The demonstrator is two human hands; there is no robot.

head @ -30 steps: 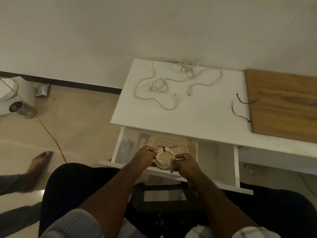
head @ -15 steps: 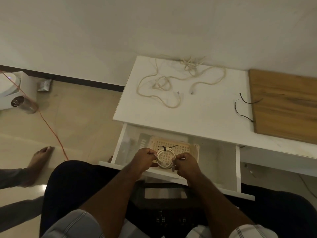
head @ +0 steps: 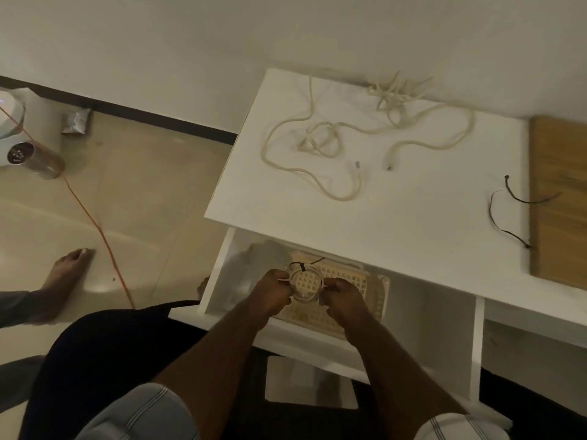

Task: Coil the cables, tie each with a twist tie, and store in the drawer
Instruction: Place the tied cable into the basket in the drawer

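Observation:
A small coiled white cable with a black twist tie at its top hangs over the open white drawer. My left hand grips the coil's left side and my right hand grips its right side. Below the coil, a beige grid basket sits in the drawer. Loose white cables sprawl across the white tabletop. Two black twist ties lie near the tabletop's right side.
A wooden board covers the table's right end. On the floor at left are an orange cord, a white appliance, a foil packet and another person's bare foot. The wall is behind the table.
Both hands have moved the tied coil slightly forward, further over the basket in the drawer. My view has shifted a little to the left.

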